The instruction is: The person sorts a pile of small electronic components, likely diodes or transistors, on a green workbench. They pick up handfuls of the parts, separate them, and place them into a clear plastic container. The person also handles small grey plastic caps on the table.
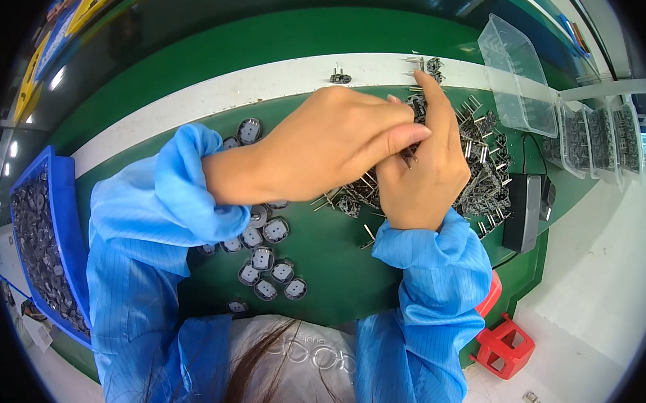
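My left hand [333,141] reaches across from the left, and its fingertips meet my right hand [432,170] above the green work surface. The left fingers are closed, with the thumb lying against the right hand; their tips are hidden. On the right hand the index finger points away from me and the others are bent inward. A small glint of metal shows between the hands, too covered to name. Beneath and to the right of them spreads a pile of small black parts with metal pins [486,187]. Round grey-and-black parts [261,258] lie scattered left of centre.
A blue bin [66,212] full of dark parts stands at far left. A clear plastic box [516,80] and several part-filled clear trays [600,138] are at right, near a black box-shaped device [522,214]. One pinned part [340,77] sits on the white strip. A red stool [505,346] is lower right.
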The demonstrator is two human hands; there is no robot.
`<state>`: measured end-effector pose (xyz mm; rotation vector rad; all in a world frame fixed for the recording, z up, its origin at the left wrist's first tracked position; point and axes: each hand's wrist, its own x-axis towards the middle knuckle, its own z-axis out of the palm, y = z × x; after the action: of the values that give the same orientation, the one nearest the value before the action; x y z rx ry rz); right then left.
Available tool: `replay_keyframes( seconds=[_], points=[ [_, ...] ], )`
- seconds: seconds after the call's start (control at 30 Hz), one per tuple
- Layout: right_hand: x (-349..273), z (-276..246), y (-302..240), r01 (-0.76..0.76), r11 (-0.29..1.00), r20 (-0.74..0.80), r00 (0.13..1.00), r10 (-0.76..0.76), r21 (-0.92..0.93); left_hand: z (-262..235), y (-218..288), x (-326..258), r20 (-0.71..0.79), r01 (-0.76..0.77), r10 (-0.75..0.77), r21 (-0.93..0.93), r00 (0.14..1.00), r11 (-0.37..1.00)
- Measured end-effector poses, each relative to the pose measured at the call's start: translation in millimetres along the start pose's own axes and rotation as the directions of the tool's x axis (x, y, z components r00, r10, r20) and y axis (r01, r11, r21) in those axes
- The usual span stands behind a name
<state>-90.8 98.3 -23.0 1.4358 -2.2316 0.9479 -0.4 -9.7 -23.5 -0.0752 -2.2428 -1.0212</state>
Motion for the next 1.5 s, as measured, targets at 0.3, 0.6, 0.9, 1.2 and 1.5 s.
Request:
replay_keyframes(
  seconds=[0.3,0.6,0.9,1.2,1.5],
  points=[
    [-3.5,5.6,12.5,-0.021,0.988,0.16,0.987,-0.004,0.155,-5.2,15.5,6.3,0.337,0.543,-0.444,-0.667,0.83,0.51],
    [15.6,-17.4,18.0,-0.001,0.967,0.129,0.991,-0.034,0.255,-35.6,19.8,15.8,0.405,0.303,-0.289,0.03,0.868,0.952],
    [20.9,-44.6,45.1,-0.068,0.876,0.351,0.929,-0.119,0.477,-36.5,12.4,13.5,0.519,0.27,-0.267,0.072,0.812,0.96],
    [6.8,-34.0,16.1,-0.235,0.727,0.363,0.932,-0.021,0.645,-35.7,24.4,22.5,0.338,0.422,-0.363,-0.12,0.869,0.899],
    [6.6,-27.2,11.5,-0.207,0.739,0.341,0.94,-0.033,0.642,-27.4,21.6,10.1,0.348,-0.099,0.063,0.087,0.935,0.991]
  ],
)
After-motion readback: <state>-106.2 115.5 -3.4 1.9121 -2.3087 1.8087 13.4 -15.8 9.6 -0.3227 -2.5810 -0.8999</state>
